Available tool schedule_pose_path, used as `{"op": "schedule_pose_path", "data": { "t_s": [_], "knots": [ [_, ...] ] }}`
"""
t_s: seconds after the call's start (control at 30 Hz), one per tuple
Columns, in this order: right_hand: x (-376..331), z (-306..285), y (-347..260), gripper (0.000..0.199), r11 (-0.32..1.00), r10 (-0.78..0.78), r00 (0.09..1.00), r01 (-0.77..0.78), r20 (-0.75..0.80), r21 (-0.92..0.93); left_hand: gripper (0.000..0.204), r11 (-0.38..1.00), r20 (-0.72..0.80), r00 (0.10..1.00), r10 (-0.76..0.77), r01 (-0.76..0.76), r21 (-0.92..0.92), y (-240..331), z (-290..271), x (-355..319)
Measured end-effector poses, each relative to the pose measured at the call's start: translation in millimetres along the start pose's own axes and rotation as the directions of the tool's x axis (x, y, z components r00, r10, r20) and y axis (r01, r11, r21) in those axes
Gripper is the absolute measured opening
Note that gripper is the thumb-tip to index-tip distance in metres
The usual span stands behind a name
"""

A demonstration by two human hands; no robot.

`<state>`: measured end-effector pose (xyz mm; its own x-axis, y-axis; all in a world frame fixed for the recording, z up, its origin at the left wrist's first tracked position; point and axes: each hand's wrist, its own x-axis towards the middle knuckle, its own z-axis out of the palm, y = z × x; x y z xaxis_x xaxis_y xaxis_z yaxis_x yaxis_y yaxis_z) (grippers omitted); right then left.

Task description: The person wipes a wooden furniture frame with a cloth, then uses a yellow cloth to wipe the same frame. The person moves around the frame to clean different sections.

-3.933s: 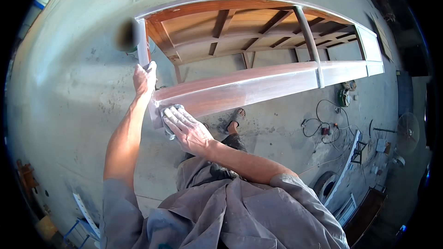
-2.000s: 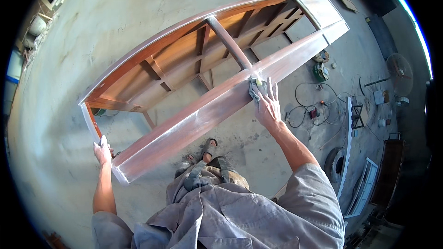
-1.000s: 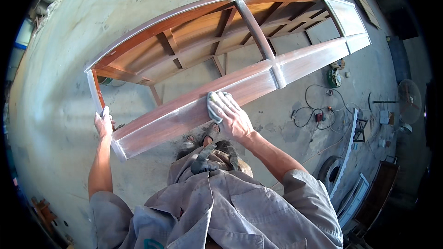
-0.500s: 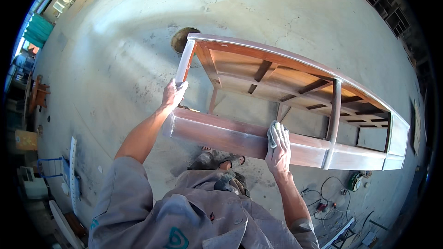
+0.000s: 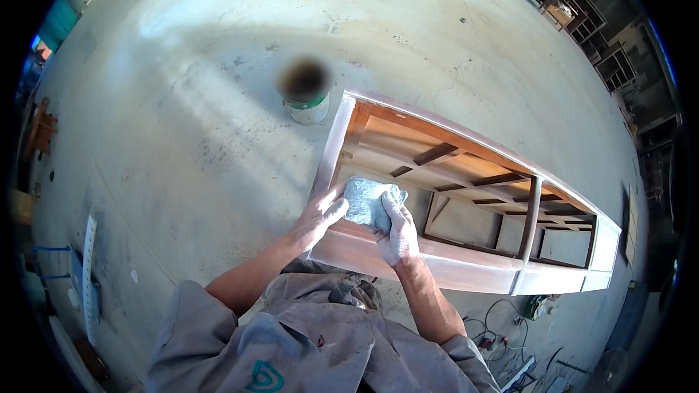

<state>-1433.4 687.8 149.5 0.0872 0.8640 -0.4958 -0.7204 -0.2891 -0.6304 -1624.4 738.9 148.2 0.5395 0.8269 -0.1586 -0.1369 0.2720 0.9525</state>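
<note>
1. We look down past a grey shirt (image 5: 320, 349) at two bare, dusty hands close together near the middle of the view.
2. Between them we see a grey cloth (image 5: 366, 204), held up over the near left part of a long wooden frame (image 5: 459, 268).
3. Our left hand (image 5: 320, 218) comes in from the lower left, forearm slanting up to the right; it is half closed on the cloth's left edge, thumb towards us, some fingers hidden.
4. Our right hand (image 5: 400, 235) rises from the lower right, forearm steep and leaning left, thumb and bent fingers pinching the cloth's right edge.
5. Past the frame's left end, a pale bucket (image 5: 309, 113) stands on the concrete floor (image 5: 211, 167).
</note>
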Motion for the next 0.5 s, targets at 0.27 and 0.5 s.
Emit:
{"op": "schedule_pose_path", "data": {
  "t_s": [0.27,0.5],
  "knots": [
    [61,80,22,0.029,1.0,-0.03,0.998,0.03,-0.049,0.003,0.044,0.868,0.344,0.895,-0.285,0.393,-0.303,42,-87,88],
    [99,-5,-12,0.027,-0.029,-0.829,0.556,0.07,0.063,-0.997,0.038,0.884,0.287,0.927,0.241,-0.331,0.329,94,-130,199]
  ]
}}
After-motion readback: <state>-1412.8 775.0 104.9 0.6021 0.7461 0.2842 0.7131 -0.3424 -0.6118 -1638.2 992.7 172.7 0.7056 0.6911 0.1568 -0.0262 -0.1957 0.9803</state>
